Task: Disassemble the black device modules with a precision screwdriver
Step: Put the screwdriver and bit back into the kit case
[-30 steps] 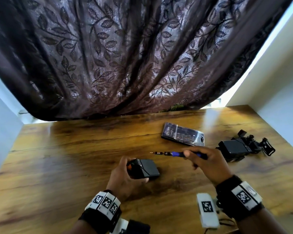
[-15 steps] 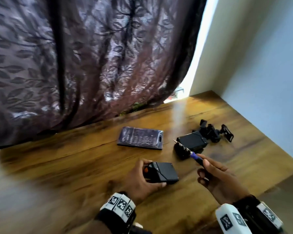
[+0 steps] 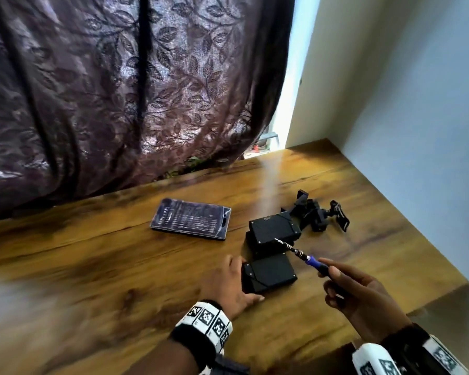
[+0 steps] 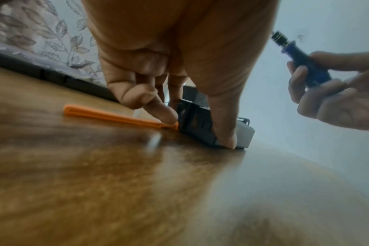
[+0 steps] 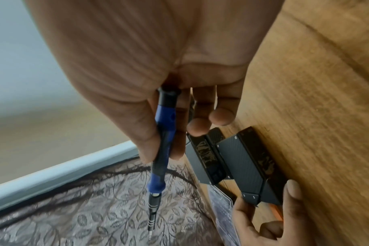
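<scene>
- The near black module (image 3: 268, 272) lies flat on the tabletop (image 3: 92, 266) at lower centre of the head view, with a second black module (image 3: 272, 228) just behind it, above it in the frame; whether the two touch I cannot tell.
- The left hand (image 3: 228, 285) grips the near module at its left end, thumb along the near edge and fingers curled round the far side; in the left wrist view an orange strap (image 4: 116, 116) trails from that end along the wood.
- The right hand (image 3: 360, 290) pinches the blue-handled precision screwdriver (image 3: 301, 254), held in the air at right of centre, its tip slanting to the upper left over the second module and touching no screw.
- The step in hand looks like bringing the bit to a screw: small pale screws show at the lid corners in the right wrist view.
- To do it well, keep the left hand pressing the module flat so it cannot spin, stand the driver upright on the screw head, seat the bit fully before turning, and push down lightly while the fingertips roll the handle.
- A slanted bit would likely slip and chew the head.
- Farther back, a clear bit case (image 3: 190, 219) sits at centre, and a black clamp mount (image 3: 320, 215) at right.
</scene>
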Demonstrator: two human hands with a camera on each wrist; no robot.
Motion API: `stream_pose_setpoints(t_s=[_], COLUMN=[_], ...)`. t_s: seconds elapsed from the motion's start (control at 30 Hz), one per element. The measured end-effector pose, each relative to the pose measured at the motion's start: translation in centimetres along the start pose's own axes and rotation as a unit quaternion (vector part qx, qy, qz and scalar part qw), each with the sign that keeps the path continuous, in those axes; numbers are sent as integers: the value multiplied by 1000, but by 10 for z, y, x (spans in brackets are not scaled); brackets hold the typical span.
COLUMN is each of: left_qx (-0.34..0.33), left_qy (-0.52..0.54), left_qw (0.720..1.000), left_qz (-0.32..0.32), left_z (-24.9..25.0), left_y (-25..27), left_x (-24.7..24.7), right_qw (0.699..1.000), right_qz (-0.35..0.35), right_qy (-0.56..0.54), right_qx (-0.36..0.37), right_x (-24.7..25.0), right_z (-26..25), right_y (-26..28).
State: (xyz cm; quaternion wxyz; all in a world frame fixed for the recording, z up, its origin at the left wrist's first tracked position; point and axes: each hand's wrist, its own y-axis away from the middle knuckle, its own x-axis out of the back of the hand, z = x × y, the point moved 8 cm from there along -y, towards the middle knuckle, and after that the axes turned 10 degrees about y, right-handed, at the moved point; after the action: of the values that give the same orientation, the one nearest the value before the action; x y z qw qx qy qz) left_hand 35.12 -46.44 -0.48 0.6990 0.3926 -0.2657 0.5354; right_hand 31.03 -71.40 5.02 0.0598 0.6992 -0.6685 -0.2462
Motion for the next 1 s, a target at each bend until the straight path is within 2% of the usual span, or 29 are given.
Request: stream_pose_setpoints(t_s=[0.13,0.2,0.3,0.4,0.53,0.6,0.7,0.73,0.8,0.87,0.93,1.0], left_qx=[-9,-27,-48,-25,3,38,110,140,178,197,209,210], left_qy=[47,133,282,397,485,535,611,634,673,666,650,638], left_qw=[999,991,958,917,872,838,768,739,685,681,695,707], left_qz=[5,19,20,22,60,96,161,180,215,233,227,220], left_z=[-7,-13,-24,-44,-75,-101,-155,-173,-206,-234,-255,-276], left_y=[9,20,38,54,72,82,94,96,103,112,123,135], left_x=[9,28,62,92,118,127,137,139,147,162,173,180], right_qw=[998,997,993,983,966,946,870,842,789,707,614,564], right_qz=[-34,-51,-79,-121,-166,-206,-274,-267,-199,-120,-63,-71], right_qy=[41,55,84,135,196,251,408,464,564,673,770,816], right_qx=[18,20,11,19,11,5,39,72,142,181,161,105], right_x=[-21,-36,-67,-114,-183,-220,-276,-288,-303,-306,-299,-293], right_z=[-6,-5,2,7,22,36,52,52,40,22,11,16], right_y=[-14,-22,-32,-38,-45,-49,-60,-71,-112,-159,-199,-224])
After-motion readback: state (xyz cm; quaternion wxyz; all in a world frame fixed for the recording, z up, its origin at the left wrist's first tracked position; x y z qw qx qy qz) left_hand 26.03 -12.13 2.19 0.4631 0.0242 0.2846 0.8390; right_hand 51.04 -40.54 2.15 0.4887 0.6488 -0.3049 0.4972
